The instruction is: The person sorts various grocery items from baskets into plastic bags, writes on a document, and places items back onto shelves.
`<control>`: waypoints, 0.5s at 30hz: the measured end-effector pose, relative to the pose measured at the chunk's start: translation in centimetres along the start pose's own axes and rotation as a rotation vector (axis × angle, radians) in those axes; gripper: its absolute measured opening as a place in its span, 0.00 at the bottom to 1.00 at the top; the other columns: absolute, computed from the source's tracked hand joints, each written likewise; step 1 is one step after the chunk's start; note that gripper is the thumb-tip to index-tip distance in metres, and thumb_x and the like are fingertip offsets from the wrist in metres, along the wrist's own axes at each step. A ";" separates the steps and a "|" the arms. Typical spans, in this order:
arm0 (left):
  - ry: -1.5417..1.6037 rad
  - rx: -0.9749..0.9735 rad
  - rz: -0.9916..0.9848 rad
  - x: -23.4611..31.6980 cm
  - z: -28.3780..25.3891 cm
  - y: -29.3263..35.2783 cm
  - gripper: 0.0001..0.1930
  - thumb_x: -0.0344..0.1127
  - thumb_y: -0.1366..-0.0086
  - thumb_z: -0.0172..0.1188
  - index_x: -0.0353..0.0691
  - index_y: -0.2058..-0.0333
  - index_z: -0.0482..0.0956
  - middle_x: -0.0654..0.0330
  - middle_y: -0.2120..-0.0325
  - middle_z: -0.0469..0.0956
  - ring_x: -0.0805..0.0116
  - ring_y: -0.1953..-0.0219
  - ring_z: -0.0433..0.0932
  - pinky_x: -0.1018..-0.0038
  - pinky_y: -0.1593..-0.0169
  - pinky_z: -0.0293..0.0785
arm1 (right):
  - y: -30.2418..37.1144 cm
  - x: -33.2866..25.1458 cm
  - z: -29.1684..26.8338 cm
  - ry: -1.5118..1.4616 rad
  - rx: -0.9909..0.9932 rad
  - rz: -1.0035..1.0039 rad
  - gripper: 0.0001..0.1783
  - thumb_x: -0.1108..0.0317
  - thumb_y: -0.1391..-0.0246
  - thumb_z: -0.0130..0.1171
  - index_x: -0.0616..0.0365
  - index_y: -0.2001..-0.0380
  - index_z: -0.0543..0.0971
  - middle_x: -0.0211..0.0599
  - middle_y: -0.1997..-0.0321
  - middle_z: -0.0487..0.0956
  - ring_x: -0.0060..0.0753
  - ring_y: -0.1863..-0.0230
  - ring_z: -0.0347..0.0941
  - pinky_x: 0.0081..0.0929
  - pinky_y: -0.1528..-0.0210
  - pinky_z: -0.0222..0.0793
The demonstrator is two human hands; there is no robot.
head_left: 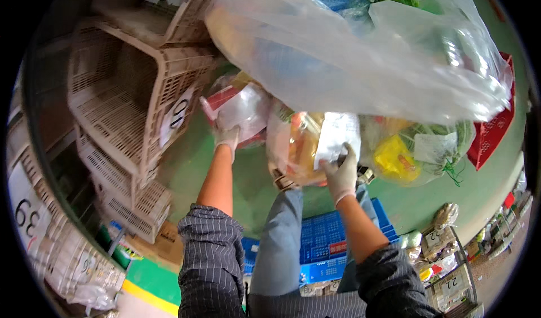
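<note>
Both hands wear whitish gloves. My left hand (pixel 227 136) is closed at the near edge of a clear plastic bag with a red and white pack and a paper slip (pixel 246 108) on top. My right hand (pixel 342 174) has its fingers bent at the lower edge of a white printed sheet (pixel 338 137). A small dark thing shows between those fingers, too unclear to name. The sheet lies on a clear bag of orange and tan packs (pixel 304 140), just in front of my shoes. A large translucent bag (pixel 338 64) spreads above both bags.
Beige plastic crates (pixel 121 92) stand stacked at the left. At the right are a clear bag with a yellow pack (pixel 397 157) and greens, and a red crate (pixel 496 120). Blue crates (pixel 321 233) stand behind my legs. Racks with numbered bins (pixel 451 284) line the lower right.
</note>
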State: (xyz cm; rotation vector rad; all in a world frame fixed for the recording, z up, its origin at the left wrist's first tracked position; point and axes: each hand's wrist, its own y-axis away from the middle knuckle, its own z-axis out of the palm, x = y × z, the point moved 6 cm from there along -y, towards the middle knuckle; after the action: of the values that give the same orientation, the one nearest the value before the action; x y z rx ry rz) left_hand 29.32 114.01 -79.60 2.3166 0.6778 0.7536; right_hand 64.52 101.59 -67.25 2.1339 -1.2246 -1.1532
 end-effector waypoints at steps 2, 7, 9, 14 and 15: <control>0.045 0.005 -0.038 -1.5 0.8 -2.2 0.38 0.39 0.45 0.58 0.48 0.36 0.53 0.52 0.37 0.55 0.57 0.35 0.54 0.64 0.34 0.51 | 0.5 -0.9 1.1 0.066 0.021 -0.042 0.41 0.71 0.61 0.68 0.63 0.42 0.61 0.44 0.60 0.73 0.39 0.58 0.71 0.31 0.52 0.67; -0.642 -0.102 0.062 1.2 2.3 -0.3 0.27 0.37 0.42 0.54 0.45 0.42 0.65 0.49 0.48 0.70 0.57 0.43 0.68 0.60 0.40 0.62 | 0.8 -1.5 2.0 -0.133 0.031 -0.015 0.33 0.70 0.57 0.66 0.62 0.48 0.63 0.41 0.63 0.73 0.33 0.62 0.70 0.29 0.58 0.68; -0.365 -0.176 0.053 3.0 2.2 1.3 0.21 0.36 0.41 0.53 0.42 0.48 0.70 0.49 0.56 0.74 0.58 0.55 0.75 0.61 0.51 0.70 | 0.9 -1.8 1.7 -0.334 -0.067 0.114 0.29 0.67 0.56 0.66 0.62 0.53 0.65 0.42 0.65 0.72 0.35 0.64 0.70 0.31 0.59 0.68; 0.157 -0.175 0.017 0.2 -1.6 2.3 0.11 0.33 0.42 0.53 0.35 0.62 0.74 0.53 0.70 0.75 0.66 0.76 0.74 0.68 0.71 0.72 | 7.9 -5.3 -0.6 -0.381 -0.084 -0.065 0.13 0.69 0.51 0.60 0.59 0.66 0.68 0.31 0.70 0.69 0.23 0.70 0.64 0.22 0.65 0.65; 0.103 -0.164 0.098 -0.8 -3.1 2.3 0.09 0.32 0.43 0.53 0.35 0.64 0.74 0.55 0.72 0.74 0.67 0.77 0.73 0.69 0.72 0.71 | 9.8 -7.2 -2.8 -0.446 -0.136 0.008 0.12 0.71 0.51 0.60 0.58 0.66 0.68 0.30 0.71 0.68 0.22 0.71 0.64 0.20 0.67 0.64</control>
State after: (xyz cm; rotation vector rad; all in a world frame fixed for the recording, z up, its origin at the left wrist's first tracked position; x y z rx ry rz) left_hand 27.33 113.15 -76.27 2.1853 0.5286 0.9425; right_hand 59.98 102.45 -55.62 1.8260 -1.2855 -1.7196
